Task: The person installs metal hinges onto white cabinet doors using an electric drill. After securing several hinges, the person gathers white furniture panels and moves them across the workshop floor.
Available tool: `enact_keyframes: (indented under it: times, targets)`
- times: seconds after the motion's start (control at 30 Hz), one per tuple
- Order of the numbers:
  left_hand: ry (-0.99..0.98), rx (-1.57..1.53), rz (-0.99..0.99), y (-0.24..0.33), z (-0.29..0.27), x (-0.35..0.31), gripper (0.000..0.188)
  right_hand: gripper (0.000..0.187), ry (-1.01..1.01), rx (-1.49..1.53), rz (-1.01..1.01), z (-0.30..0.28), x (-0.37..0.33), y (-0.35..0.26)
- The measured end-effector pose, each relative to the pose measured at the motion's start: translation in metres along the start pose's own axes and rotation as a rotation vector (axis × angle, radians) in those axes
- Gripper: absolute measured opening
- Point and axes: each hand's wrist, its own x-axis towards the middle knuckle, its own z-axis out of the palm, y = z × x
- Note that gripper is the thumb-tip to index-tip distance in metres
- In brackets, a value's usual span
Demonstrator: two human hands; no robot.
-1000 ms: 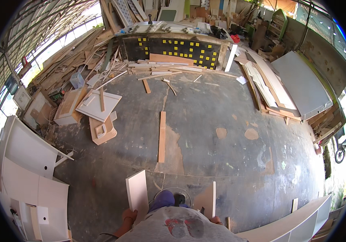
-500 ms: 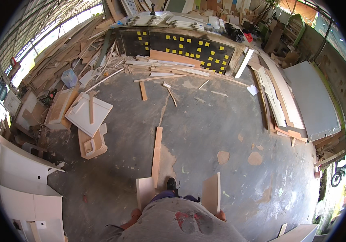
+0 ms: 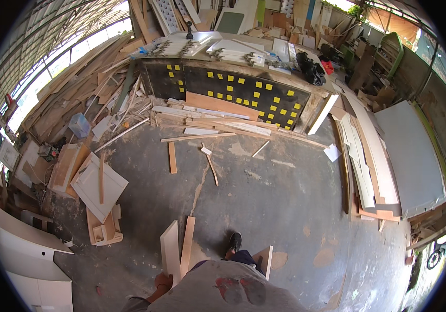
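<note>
carrying a white board (image 3: 170, 252) upright at the left side, left hand (image 3: 162, 281) gripping its lower edge, fingers wrapped on it; a second board (image 3: 268, 261) showing at the right, right hand hidden, grip impossible to tell. walking over the concrete floor (image 3: 285, 197), well short of the bench (image 3: 233, 88) ahead.

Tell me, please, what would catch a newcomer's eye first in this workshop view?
Probably the long black workbench front dotted with yellow squares at the far side, with loose planks heaped at its foot. Close in, the person's left hand holds a pale upright board at the lower edge, and a second board stands on their right. Big white panels lean along the right wall.
</note>
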Motion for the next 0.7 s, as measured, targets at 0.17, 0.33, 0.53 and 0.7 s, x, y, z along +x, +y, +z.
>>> enact_keyframes:
  times: [0.17, 0.33, 0.53, 0.7]
  targets:
    - [0.080, 0.016, -0.060, 0.090, -0.024, 0.057, 0.046, 0.048, -0.025, -0.026, -0.197, -0.111, 0.077, -0.113]
    - [-0.035, -0.080, -0.009, 0.209, -0.043, 0.105, 0.049, 0.042, 0.139, 0.018, -0.133, -0.230, 0.118, -0.256]
    - [-0.117, 0.033, 0.007, 0.249, 0.011, 0.241, 0.049, 0.040, 0.385, 0.111, -0.269, -0.330, 0.175, -0.405]
    - [-0.258, 0.290, -0.003, 0.260, 0.039, 0.368, 0.050, 0.034, 0.171, 0.805, -0.340, -0.452, 0.188, -0.570]
